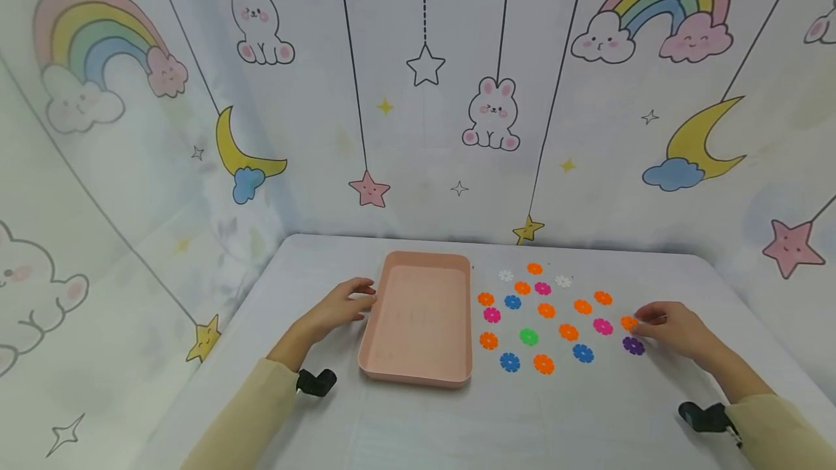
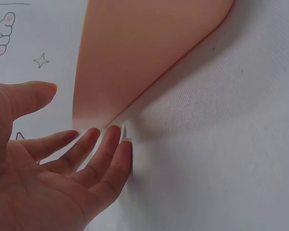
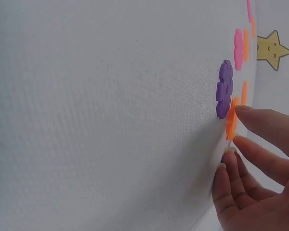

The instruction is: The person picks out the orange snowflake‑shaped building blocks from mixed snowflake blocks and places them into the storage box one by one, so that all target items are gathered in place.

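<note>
My left hand (image 1: pixel 342 307) is beside the left wall of a pink rectangular tray (image 1: pixel 370 365), its fingertips right at the rim. In the left wrist view its fingers are loosely bent and the thumb stands apart, by the tray's outer wall (image 2: pixel 135 48). On the right, my right hand (image 1: pixel 679 328) reaches to an orange flower-shaped disc (image 1: pixel 628 323) lying on the table. Thumb and index fingertips are at the disc's edge, with a gap between them in the right wrist view. A purple disc (image 3: pixel 224 89) lies close by, nearer me.
Several other flower discs lie spread between tray and right hand, among them a green disc (image 1: pixel 529 337), a blue disc (image 1: pixel 583 353), a pink disc (image 1: pixel 603 326) and a white disc (image 1: pixel 564 281). A patterned cloth (image 1: pixel 424 136) hangs behind the white table (image 1: pixel 418 426).
</note>
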The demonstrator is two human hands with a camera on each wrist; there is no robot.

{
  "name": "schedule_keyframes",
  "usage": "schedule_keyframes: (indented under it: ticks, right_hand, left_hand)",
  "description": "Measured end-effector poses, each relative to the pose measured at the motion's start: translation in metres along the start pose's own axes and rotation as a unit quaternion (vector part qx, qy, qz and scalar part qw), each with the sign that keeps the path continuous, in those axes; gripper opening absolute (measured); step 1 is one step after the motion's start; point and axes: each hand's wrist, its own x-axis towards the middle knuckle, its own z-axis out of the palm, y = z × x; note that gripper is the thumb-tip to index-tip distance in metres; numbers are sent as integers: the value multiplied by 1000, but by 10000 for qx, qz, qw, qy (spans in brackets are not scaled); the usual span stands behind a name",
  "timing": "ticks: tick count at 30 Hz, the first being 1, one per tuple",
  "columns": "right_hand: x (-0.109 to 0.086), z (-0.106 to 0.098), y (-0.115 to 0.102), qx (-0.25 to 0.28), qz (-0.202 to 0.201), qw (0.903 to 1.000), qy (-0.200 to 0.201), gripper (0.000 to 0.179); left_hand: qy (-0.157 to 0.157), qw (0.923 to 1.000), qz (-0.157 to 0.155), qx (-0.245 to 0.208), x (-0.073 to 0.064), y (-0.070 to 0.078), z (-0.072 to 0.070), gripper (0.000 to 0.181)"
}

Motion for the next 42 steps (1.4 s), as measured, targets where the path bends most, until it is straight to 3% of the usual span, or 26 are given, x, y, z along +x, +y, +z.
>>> schedule_keyframes:
  ticks: [18,35,42]
  right_hand:
    - [2,0,-1,-34,-133,9999,67,36]
    - [-7,-1,-1,282,-369,9988,173,26]
    - [-13,0,-17,623,-432,9970,159,29]
  left_hand:
    - [-303,9984,25,-478,7,-2,5,46]
    - [-420,9952,-326,-823,7,-4,3,43]
    - [-461,9934,-434,-954,5,-2,4,44]
